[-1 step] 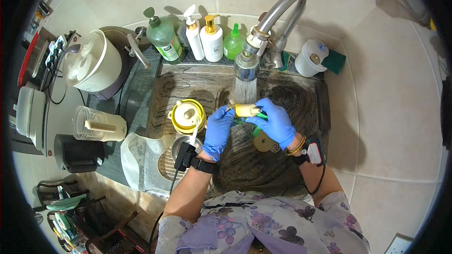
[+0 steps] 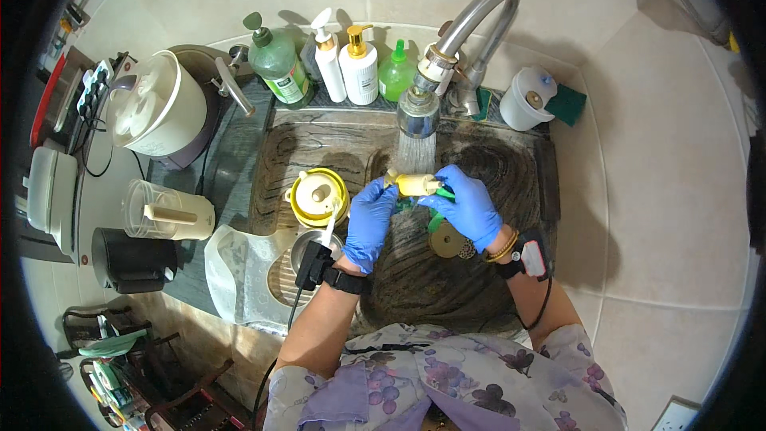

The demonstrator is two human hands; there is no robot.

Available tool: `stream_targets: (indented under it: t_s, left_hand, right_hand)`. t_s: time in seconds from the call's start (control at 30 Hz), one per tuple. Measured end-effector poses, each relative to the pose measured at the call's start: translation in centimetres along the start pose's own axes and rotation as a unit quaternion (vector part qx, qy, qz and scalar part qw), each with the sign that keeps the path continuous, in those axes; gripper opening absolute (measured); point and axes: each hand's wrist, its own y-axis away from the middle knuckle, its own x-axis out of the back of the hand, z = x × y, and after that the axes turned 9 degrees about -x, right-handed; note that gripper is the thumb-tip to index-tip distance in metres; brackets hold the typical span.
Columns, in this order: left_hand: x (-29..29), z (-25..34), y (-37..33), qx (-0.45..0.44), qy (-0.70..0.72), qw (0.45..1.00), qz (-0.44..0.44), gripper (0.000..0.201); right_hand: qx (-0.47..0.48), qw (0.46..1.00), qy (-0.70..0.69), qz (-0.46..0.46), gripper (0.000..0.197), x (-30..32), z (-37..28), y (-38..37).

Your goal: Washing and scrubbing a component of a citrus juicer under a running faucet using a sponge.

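Blue-gloved left hand [image 2: 372, 222], right hand [image 2: 467, 206], both pinching yellow cylinder [image 2: 416, 185], tap [image 2: 437, 62] running beyond

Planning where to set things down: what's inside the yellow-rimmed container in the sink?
A cream lid-like piece with a round knob fills the opening of the yellow-rimmed container. Whatever lies beneath that piece is covered and cannot be seen.

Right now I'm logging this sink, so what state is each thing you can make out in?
Faucet: running
Yellow piece: held, roughly level
Left hand: gloved, closed on its left end
Right hand: gloved, at its right end, grip partly hidden
Large green bottle: upright
Gold-topped bottle: upright
Small green bottle: upright
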Motion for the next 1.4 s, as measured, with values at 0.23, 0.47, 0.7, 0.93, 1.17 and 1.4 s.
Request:
stream_targets:
  t_s: [0.23,0.47,0.7,0.93,1.17,1.4]
  left_hand:
    - [0.5,0.4,-0.3,0.04,0.094,0.995,0.004,0.022]
    - [-0.2,-0.4,-0.2,0.029,0.109,0.994,-0.001,0.019]
    - [-0.3,0.3,-0.7,0.051,0.005,0.998,0.027,0.014]
    - [-0.3,-0.5,-0.6,-0.095,-0.233,0.968,0.0,0.014]
    - [0.0,-0.8,-0.4,-0.047,-0.024,0.998,-0.04,0.014]
    - [0.0,0.0,-0.3,0.083,0.133,0.987,-0.038,0.018]
  right_hand:
    - [-0.051,0.991,-0.118,-0.025,0.038,0.5,-0.7,-0.4]
    - [0.047,0.992,-0.114,0.011,0.041,-0.6,-0.7,-0.4]
    - [0.111,0.994,0.002,0.023,0.038,-0.3,-1.3,0.5]
    - [0.132,0.989,0.057,0.028,0.04,0.2,-1.6,0.6]
    - [0.14,0.989,0.048,0.026,0.04,0.7,-1.5,0.4]
    - [0.135,0.991,0.014,0.007,0.041,0.7,-1.5,0.1]
